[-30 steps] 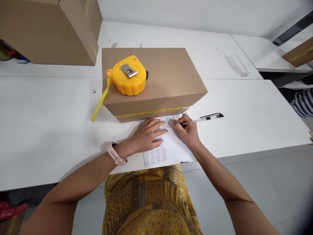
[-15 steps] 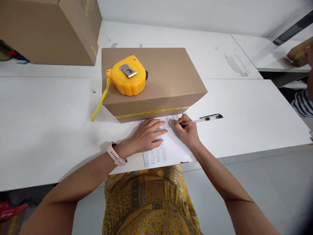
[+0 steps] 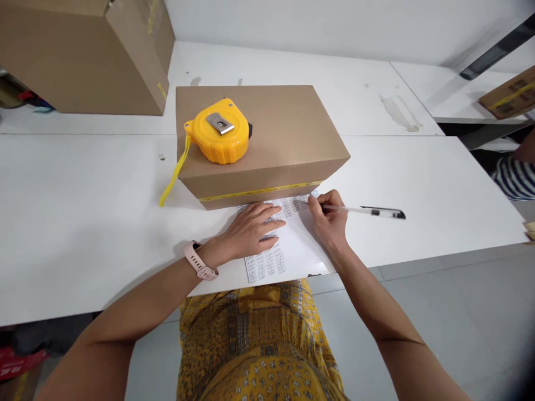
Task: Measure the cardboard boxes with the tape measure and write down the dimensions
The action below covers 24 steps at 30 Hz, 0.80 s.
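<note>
My left hand (image 3: 253, 229) lies flat on a white sheet of paper (image 3: 298, 250), fingers apart. Rows of small handwriting cover the sheet's left side and its upper part. In my right hand (image 3: 330, 220) is a clear pen with a black cap (image 3: 376, 211), gripped near its tip over the sheet's upper right. The pen's rear end points right. Just beyond both hands stands a closed cardboard box (image 3: 276, 131) with yellow tape along its near side. A yellow tape measure (image 3: 219, 132) rests on the box, its strap hanging over the left edge.
A larger cardboard box (image 3: 83, 61) stands at the back left of the white table (image 3: 83, 223). Another box (image 3: 510, 94) sits on a surface at the far right, near a person's striped sleeve (image 3: 516, 178). The table's front edge runs just before my body.
My right hand has shifted slightly right with the pen, which now lies lower at its rear end. My left hand stays in place on the paper.
</note>
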Motion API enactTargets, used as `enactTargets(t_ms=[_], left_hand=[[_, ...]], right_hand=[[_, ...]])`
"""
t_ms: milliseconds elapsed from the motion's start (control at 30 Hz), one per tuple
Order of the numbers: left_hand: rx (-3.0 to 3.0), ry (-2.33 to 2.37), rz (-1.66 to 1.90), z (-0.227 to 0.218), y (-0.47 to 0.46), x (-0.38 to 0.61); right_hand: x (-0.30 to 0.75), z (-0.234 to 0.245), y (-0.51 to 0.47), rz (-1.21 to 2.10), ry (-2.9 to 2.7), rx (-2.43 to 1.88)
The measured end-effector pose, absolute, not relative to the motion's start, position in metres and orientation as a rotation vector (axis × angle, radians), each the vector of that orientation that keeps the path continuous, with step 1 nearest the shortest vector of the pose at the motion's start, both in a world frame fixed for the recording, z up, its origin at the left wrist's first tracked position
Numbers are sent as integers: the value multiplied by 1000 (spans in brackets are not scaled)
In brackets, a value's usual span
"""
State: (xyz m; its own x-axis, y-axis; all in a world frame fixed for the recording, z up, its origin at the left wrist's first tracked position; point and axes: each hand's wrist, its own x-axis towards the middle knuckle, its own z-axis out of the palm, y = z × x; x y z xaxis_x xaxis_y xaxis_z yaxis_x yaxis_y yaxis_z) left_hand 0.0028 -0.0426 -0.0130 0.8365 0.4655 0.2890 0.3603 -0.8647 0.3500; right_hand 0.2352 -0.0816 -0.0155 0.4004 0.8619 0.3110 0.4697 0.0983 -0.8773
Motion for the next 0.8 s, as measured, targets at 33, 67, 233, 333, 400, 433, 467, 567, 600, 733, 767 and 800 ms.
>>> enactTargets(t_ms=[33,67,233,333,400,433,467,567,600,733,767,800], left_hand=[[2736,629,533,-13,-43,3],[2737,627,536,-13,-42,3],[2742,600,588,-14,-41,2],[2749,605,588,-16,-40,2],[2772,600,616,-17,-40,3],[2793,589,667,-16,-42,4],[2818,571,755,-13,-43,4],[2858,489,1234,9,-52,2],[2845,495,1408,22,-55,0],[2675,1094,1710,81,-51,-10],[2606,1318,1660,94,-45,-12],[2544,1477,1576,104,-36,-14]], right_hand=[[240,-14,-84,379,-1229,-1566],[246,-13,-87,309,-1244,-1602],[295,-7,-109,-50,-1500,-1854],[327,-12,-116,-127,-1674,-1987],[341,-20,-115,-153,-1751,-2042],[346,-24,-114,-159,-1768,-2061],[349,-28,-113,-165,-1770,-2074],[351,-37,-109,-212,-1722,-2080],[350,-38,-109,-230,-1701,-2074],[346,-39,-112,-264,-1648,-2050],[345,-38,-112,-257,-1639,-2050],[345,-38,-112,-247,-1629,-2050]])
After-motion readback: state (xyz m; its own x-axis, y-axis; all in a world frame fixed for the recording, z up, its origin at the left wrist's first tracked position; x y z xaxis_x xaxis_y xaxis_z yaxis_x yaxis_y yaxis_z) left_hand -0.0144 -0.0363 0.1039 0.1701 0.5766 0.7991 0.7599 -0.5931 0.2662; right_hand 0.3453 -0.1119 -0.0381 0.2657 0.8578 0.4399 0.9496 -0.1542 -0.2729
